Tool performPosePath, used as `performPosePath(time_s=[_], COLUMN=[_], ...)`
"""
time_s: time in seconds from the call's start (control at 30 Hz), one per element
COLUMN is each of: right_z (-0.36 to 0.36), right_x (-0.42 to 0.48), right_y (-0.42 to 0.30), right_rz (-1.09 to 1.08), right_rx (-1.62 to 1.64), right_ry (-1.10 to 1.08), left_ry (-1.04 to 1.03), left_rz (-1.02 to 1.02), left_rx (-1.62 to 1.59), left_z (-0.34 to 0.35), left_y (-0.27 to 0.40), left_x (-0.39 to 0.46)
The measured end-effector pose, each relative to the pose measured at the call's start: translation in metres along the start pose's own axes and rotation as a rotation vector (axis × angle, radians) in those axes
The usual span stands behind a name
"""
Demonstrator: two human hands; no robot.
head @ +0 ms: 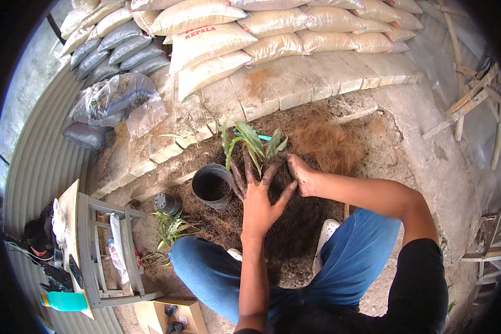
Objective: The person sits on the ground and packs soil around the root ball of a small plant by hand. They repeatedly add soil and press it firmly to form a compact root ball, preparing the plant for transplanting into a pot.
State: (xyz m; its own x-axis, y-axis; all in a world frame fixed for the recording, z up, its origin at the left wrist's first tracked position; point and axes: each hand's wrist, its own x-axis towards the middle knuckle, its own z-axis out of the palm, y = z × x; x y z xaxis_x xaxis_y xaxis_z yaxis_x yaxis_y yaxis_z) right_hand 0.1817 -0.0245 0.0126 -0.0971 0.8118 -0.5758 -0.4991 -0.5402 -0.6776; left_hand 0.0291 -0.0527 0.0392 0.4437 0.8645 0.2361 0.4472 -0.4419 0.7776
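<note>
My left hand [259, 194] has soil-covered fingers spread apart over dark soil, pointing at the base of a leafy green plant [252, 140]. My right hand [300, 173] curves in at the plant's right side, its fingertips dark with soil and partly hidden. Whether it grips anything does not show. The plant leans, its long leaves hanging over my left fingers; its roots are out of sight. Just left of my left hand stands a black plastic pot [212, 188] with some soil inside. Part of a turquoise object [265, 137] shows behind the leaves.
Brown fibre [330, 144] lies beyond my right hand. A small upturned black pot [168, 203] and cut leaves [173, 227] lie left. A wooden stool [108, 250] and cardboard box [192, 315] stand nearer me. Stacked sacks [275, 46] line a raised concrete ledge [292, 83].
</note>
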Motion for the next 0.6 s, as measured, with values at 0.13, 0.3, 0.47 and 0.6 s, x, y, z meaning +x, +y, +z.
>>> performPosePath(time_s=[0.13, 0.3, 0.47, 0.6], right_z=[0.02, 0.0, -0.003, -0.001], right_x=[-0.019, -0.002, 0.002, 0.005], right_y=[-0.002, 0.003, 0.012, 0.018], right_rz=[0.008, 0.083, 0.042, -0.026], right_rx=[-0.07, -0.03, -0.027, -0.045], right_ry=[0.069, -0.026, 0.029, 0.004], left_ry=[0.288, 0.109, 0.189, 0.185], left_rz=[0.083, 0.042, 0.086, 0.088], left_rx=[0.125, 0.107, -0.009, 0.331], left_z=[0.002, 0.008, 0.007, 0.009], left_y=[0.004, -0.007, 0.001, 0.0], left_x=[0.0, 0.0, 0.002, -0.004])
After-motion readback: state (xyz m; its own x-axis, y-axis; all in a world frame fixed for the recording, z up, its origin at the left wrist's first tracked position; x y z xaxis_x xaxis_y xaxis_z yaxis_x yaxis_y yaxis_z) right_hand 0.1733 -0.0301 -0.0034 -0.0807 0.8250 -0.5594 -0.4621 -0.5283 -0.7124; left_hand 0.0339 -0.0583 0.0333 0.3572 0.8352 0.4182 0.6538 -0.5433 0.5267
